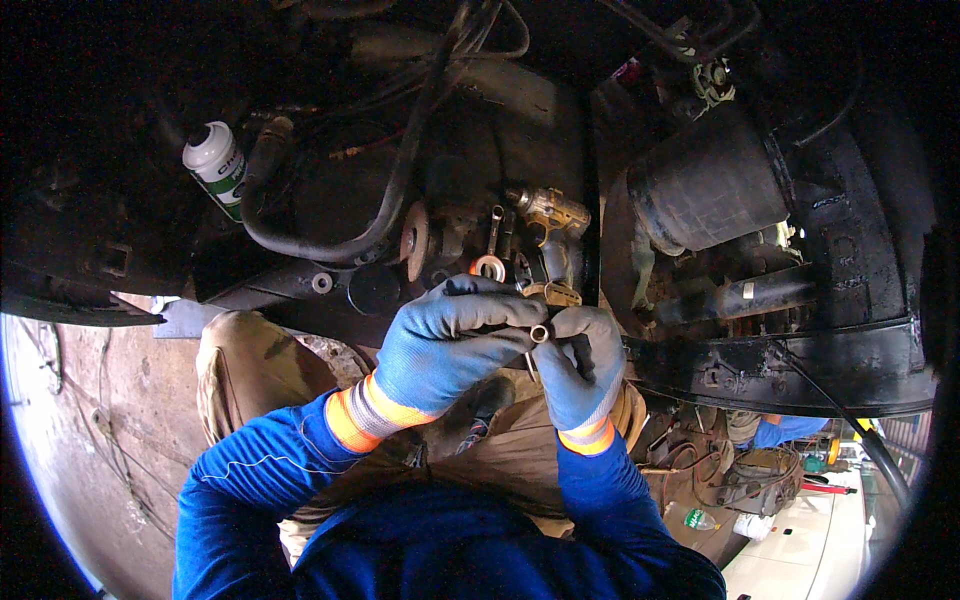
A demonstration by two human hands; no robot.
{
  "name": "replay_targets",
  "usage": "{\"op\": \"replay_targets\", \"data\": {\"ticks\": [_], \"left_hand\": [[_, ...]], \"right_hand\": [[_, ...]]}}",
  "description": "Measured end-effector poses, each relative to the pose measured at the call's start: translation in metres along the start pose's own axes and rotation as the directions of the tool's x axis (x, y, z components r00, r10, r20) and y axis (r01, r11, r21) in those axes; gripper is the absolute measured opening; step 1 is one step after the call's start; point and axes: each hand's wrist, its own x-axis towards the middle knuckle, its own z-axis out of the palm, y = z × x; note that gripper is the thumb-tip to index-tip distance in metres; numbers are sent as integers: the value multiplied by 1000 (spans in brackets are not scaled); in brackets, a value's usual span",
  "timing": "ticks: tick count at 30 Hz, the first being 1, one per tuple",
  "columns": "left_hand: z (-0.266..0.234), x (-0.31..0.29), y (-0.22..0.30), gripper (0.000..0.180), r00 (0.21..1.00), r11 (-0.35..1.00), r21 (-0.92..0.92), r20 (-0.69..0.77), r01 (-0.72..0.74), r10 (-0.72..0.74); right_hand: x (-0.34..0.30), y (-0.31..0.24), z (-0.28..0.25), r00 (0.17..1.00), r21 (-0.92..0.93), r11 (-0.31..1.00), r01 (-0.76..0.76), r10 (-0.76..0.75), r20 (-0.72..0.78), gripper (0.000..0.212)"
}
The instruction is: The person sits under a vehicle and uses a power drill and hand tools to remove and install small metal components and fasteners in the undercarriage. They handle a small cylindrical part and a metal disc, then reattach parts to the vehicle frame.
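Observation:
In front of my knees, both hands meet in blue knit gloves with grey coated palms and orange cuffs. My left hand [435, 335] and my right hand [585, 365] pinch a small round metal ring [540, 334] between their fingertips; whether it is a nut, a socket or a bushing I cannot tell. A thin metal piece [532, 368] shows just below the ring. Beyond the fingers lie a ring-ended wrench [495, 232] and a yellow and black cordless drill [552, 212]. A round disc [414, 240] stands to the left of the wrench.
A thick black hose [385, 225] curves across the dark vehicle underside. A white and green bottle [215, 165] is wedged at the left. A big black cylinder [710, 180] and a frame rail [800, 365] are at the right. Tools and a plastic bottle [699, 519] lie lower right.

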Motion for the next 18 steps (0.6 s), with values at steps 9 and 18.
{"op": "replay_targets", "data": {"ticks": [9, 18], "left_hand": [[-1, 0, -7, 25, 1000, 999, 38, -10, -22, 22], [0, -3, -5, 25, 997, 997, -10, -36, 71, -71]], "right_hand": [[1, -1, 0, 1000, -20, 1000, -13, 13, 5, 29], [1, -4, 1, 1000, -41, 999, -6, 5, -11, 28]]}}
